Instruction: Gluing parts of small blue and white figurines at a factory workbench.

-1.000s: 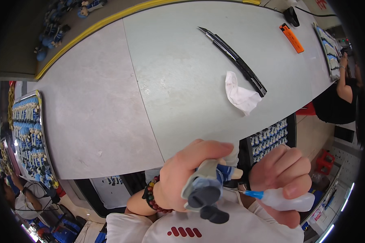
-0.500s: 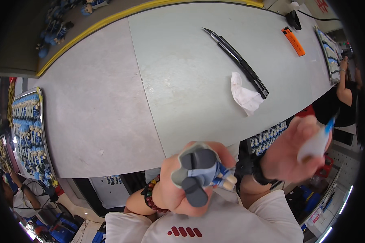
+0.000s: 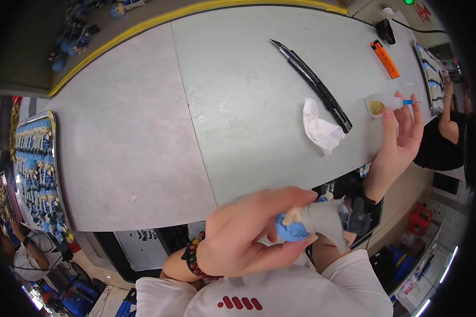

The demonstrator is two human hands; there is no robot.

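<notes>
My left hand (image 3: 248, 232) is closed on a small figurine (image 3: 322, 219) with blue hair, a grey cape and dark boots. It is held in front of my chest, lying sideways with its head toward my palm and its boots pointing right. My right hand (image 3: 402, 132) reaches to the right part of the table. Its thumb and fingers are around the neck of a small clear squeeze bottle (image 3: 376, 107), which lies low at the table top. The bottle has a yellowish label and a blue needle tip pointing right.
A black utility knife (image 3: 317, 84) and a crumpled white tissue (image 3: 322, 132) lie mid-table. Beyond are an orange box (image 3: 384, 59) and a black holder (image 3: 385, 31). Trays of figurines stand left (image 3: 53, 158) and right (image 3: 427, 74). A co-worker's arm (image 3: 448, 113) shows at right.
My right hand has carried the bottle from beside my body forward to the table top. My left hand has turned the figurine from boots facing up to lying sideways, boots right.
</notes>
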